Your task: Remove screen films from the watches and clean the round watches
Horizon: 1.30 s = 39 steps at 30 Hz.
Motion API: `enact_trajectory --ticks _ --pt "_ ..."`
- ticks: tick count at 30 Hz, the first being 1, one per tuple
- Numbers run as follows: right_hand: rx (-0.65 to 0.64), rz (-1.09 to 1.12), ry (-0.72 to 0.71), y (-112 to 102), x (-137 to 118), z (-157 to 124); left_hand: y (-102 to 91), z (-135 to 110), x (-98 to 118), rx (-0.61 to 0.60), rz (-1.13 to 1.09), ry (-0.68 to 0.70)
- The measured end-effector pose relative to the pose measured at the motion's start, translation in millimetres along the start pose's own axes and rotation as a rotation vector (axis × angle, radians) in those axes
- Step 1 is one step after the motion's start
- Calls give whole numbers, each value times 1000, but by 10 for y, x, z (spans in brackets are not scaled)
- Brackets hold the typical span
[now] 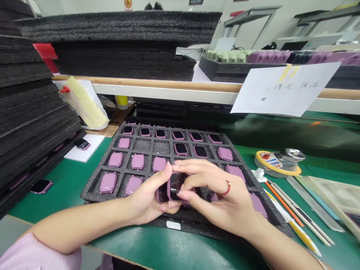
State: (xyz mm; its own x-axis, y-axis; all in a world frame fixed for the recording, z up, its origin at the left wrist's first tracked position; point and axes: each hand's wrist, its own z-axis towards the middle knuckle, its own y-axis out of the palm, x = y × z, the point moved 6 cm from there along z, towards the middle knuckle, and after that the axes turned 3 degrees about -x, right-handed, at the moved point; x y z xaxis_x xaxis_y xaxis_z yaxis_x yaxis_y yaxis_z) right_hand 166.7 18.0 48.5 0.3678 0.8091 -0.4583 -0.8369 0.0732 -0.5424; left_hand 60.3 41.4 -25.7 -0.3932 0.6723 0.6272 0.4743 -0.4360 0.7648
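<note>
Two hands on one small unit, watching from beside the bench. The left hand (147, 200) is cupping a purple watch body (176, 184) from below, thumb lying along its top edge. The right hand (225, 204) is closing on it from the other side, fingertips resting right on the dark glass. It's hovering just above the near row of the foam tray (92, 189), not sitting in any pocket.

What's worrying me:

- Bare fingertips are pressing on the screen, so I'd guess smudges are landing on that glass.
- The ring (228, 186) on the right hand is sitting close to the screen; one twist of the wrist could probably drag it across the glass and leave a scratch.
- A second dark-faced piece (162, 195) looks tucked in the left palm, touching or nearly touching the first. I can't tell which, but two hard cases rubbing together could scuff.
- The hold is mostly on the edges. If it slips, it's probably dropping onto the filled pockets below, or bouncing off the foam onto the green mat (180, 251).

A loose watch (41, 186) is also lying on the mat by the foam stack at the left, well apart from the hands. An elbow could catch it.
</note>
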Motion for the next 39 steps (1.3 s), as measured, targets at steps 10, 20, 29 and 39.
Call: enact_trajectory --ticks 10,20,29,39 --pt "514 305 400 -410 298 -167 34 2 17 -36 -11 9" --pt "381 -22 257 -413 170 -142 28 -4 7 -56 -12 13" --pt "-20 -181 -7 -184 -136 -295 49 -14 1 -63 36 -18" --pt "-109 -287 -237 -22 -196 -261 10 -31 0 -13 35 -7"
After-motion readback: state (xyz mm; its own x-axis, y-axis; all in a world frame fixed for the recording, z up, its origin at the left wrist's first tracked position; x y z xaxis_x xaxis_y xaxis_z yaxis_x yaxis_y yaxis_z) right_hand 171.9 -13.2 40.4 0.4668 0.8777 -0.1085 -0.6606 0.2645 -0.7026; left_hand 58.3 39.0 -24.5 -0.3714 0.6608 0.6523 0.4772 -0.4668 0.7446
